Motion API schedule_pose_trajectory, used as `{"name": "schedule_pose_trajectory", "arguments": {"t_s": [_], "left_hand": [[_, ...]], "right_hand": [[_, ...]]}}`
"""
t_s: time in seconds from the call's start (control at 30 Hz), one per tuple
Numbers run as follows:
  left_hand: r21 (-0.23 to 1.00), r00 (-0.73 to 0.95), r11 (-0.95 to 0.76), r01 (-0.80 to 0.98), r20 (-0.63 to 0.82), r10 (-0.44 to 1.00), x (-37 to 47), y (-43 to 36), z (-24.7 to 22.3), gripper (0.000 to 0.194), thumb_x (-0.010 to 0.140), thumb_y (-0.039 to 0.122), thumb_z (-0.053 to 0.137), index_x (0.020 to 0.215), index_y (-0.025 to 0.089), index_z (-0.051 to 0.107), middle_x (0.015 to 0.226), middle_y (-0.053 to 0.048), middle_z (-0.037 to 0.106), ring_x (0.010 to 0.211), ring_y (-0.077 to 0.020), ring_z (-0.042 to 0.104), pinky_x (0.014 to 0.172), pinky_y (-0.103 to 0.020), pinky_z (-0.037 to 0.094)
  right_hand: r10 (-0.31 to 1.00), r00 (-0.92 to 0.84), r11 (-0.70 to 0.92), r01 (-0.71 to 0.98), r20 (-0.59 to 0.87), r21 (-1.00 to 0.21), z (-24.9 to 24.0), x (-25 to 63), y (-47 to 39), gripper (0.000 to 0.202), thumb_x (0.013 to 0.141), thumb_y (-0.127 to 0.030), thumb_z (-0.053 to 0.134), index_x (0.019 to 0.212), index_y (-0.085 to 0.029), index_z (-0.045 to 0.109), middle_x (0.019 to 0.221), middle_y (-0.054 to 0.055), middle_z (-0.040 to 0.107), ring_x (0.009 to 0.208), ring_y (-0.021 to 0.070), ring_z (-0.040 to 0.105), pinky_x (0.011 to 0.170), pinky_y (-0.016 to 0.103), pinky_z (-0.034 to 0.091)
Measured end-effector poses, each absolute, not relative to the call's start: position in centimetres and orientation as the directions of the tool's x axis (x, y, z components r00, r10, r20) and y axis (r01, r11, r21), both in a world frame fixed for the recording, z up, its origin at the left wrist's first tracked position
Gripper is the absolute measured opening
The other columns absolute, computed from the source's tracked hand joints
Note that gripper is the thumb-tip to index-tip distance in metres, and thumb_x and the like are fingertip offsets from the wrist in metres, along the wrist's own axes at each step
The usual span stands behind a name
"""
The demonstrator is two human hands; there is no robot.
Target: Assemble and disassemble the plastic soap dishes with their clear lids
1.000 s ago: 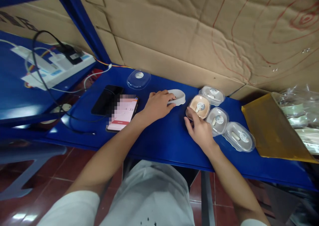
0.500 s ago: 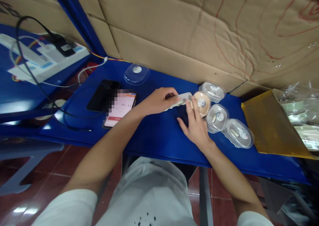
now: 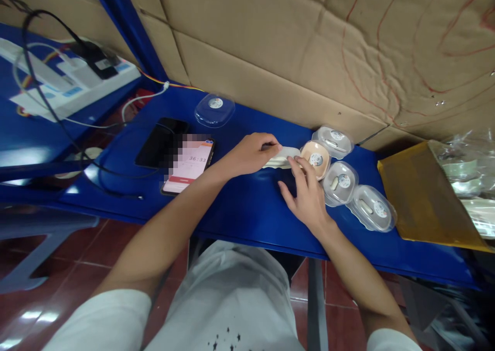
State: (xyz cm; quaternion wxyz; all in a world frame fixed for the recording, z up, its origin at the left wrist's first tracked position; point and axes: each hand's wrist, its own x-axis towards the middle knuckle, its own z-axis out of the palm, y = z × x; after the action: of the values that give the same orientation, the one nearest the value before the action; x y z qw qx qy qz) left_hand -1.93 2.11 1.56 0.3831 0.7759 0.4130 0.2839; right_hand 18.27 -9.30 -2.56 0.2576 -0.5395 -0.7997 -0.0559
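My left hand (image 3: 260,152) is closed on the left end of a shallow whitish plastic container (image 3: 284,159), thumb on top. The index and middle fingertips of my right hand (image 3: 307,196) touch its right end, while the thumb stands apart. Just beyond those fingers sits a peach-coloured container (image 3: 320,155) with a round label. Beside it are clear lidded containers: one at the back (image 3: 335,135), one to the right (image 3: 337,186) and another further right (image 3: 369,210). Each has a round label and a small pale piece visible.
A clear lid (image 3: 214,115) with a label lies at the back left. Left of my forearm are a lit phone (image 3: 190,168) and a black flat device (image 3: 154,150). A power strip (image 3: 96,90) with cables stands far left, a cardboard box (image 3: 421,196) of bagged containers right.
The whitish container is tipped slightly so more of its side shows. Both hands stay nearly in place, the right fingers shifting a little along its end. The view has shifted slightly.
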Motion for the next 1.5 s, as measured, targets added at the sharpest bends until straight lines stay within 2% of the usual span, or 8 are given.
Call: {"name": "schedule_pose_trajectory", "arguments": {"t_s": [0.17, 0.27, 0.43, 0.8, 1.1, 1.27, 1.4, 1.5], "left_hand": [[0.812, 0.439, -0.339, 0.474, 0.116, 0.891, -2.0, 2.4, 1.4, 0.027, 0.1, 0.034, 0.056, 0.102, 0.018, 0.077, 0.096, -0.003, 0.078, 0.088, -0.0189, 0.069, 0.086, -0.031, 0.051], [0.783, 0.388, -0.384, 0.489, 0.198, 0.9, -2.0, 2.6, 1.2, 0.024, 0.101, 0.03, 0.055, 0.102, 0.018, 0.076, 0.104, -0.004, 0.078, 0.096, -0.02, 0.069, 0.092, -0.033, 0.051], [0.721, 0.351, -0.44, 0.535, 0.284, 0.892, -2.1, 2.6, 1.0, 0.023, 0.103, 0.028, 0.054, 0.103, 0.02, 0.076, 0.105, -0.005, 0.074, 0.099, -0.0213, 0.068, 0.096, -0.037, 0.05], [0.439, 0.336, -0.421, 0.794, 0.261, 0.905, -2.0, 2.1, 1.0, 0.029, 0.109, 0.03, 0.049, 0.117, 0.021, 0.075, 0.128, -0.013, 0.072, 0.12, -0.0339, 0.065, 0.108, -0.052, 0.041], [0.385, 0.364, -0.399, 0.832, 0.165, 0.917, -2.2, 2.3, 0.5, 0.027, 0.105, 0.029, 0.057, 0.124, 0.02, 0.074, 0.132, -0.015, 0.07, 0.127, -0.0364, 0.063, 0.109, -0.051, 0.044], [0.332, 0.152, -0.225, 0.916, 0.231, 0.961, -4.2, 5.7, 1.1, 0.053, 0.102, 0.036, 0.061, 0.152, 0.019, 0.056, 0.157, -0.022, 0.051, 0.145, -0.0444, 0.047, 0.117, -0.058, 0.038], [0.258, 0.0, -0.027, 0.966, 0.105, 0.994, -6.6, 10.1, 0.5, 0.071, 0.091, 0.046, 0.074, 0.154, 0.019, 0.053, 0.158, -0.027, 0.048, 0.148, -0.0506, 0.042, 0.116, -0.068, 0.037], [0.272, -0.028, 0.023, 0.962, 0.013, 1.0, -7.7, 12.0, -0.3, 0.079, 0.085, 0.05, 0.079, 0.154, 0.021, 0.054, 0.157, -0.028, 0.05, 0.143, -0.0519, 0.048, 0.111, -0.07, 0.042]], "right_hand": [[0.808, -0.289, 0.427, 0.888, 0.514, -0.171, -2.5, 18.2, -9.6, 0.045, 0.108, -0.034, 0.057, 0.152, -0.022, 0.056, 0.138, 0.017, 0.066, 0.133, 0.031, 0.066, 0.108, 0.046, 0.062], [0.793, -0.344, 0.473, 0.868, 0.503, -0.153, -2.4, 18.2, -9.8, 0.029, 0.109, -0.031, 0.057, 0.134, -0.022, 0.069, 0.122, 0.013, 0.074, 0.116, 0.0272, 0.073, 0.1, 0.041, 0.062], [0.763, -0.441, 0.564, 0.812, 0.473, -0.154, -2.3, 18.0, -9.8, 0.02, 0.11, -0.028, 0.058, 0.115, -0.021, 0.075, 0.102, 0.007, 0.08, 0.097, 0.0227, 0.076, 0.09, 0.036, 0.06], [0.774, -0.476, 0.565, 0.817, 0.418, -0.116, -2.7, 18.0, -9.6, 0.023, 0.11, -0.029, 0.056, 0.114, -0.022, 0.077, 0.111, 0.008, 0.08, 0.1, 0.0235, 0.074, 0.094, 0.038, 0.058], [0.769, -0.498, 0.581, 0.806, 0.401, -0.113, -3.1, 18.0, -9.4, 0.023, 0.111, -0.03, 0.057, 0.114, -0.021, 0.078, 0.113, 0.008, 0.08, 0.103, 0.0231, 0.074, 0.093, 0.037, 0.058], [0.793, -0.49, 0.566, 0.812, 0.362, -0.143, -3.3, 18.1, -9.4, 0.025, 0.111, -0.031, 0.056, 0.113, -0.022, 0.079, 0.113, 0.008, 0.08, 0.102, 0.0224, 0.074, 0.093, 0.038, 0.057], [0.787, -0.504, 0.582, 0.798, 0.356, -0.157, -3.6, 18.0, -9.3, 0.025, 0.111, -0.031, 0.055, 0.113, -0.021, 0.078, 0.114, 0.008, 0.08, 0.104, 0.0224, 0.073, 0.093, 0.037, 0.057], [0.788, -0.502, 0.582, 0.797, 0.357, -0.163, -3.6, 18.0, -9.2, 0.025, 0.111, -0.031, 0.055, 0.113, -0.022, 0.078, 0.114, 0.008, 0.08, 0.103, 0.0222, 0.073, 0.092, 0.037, 0.058]]}}
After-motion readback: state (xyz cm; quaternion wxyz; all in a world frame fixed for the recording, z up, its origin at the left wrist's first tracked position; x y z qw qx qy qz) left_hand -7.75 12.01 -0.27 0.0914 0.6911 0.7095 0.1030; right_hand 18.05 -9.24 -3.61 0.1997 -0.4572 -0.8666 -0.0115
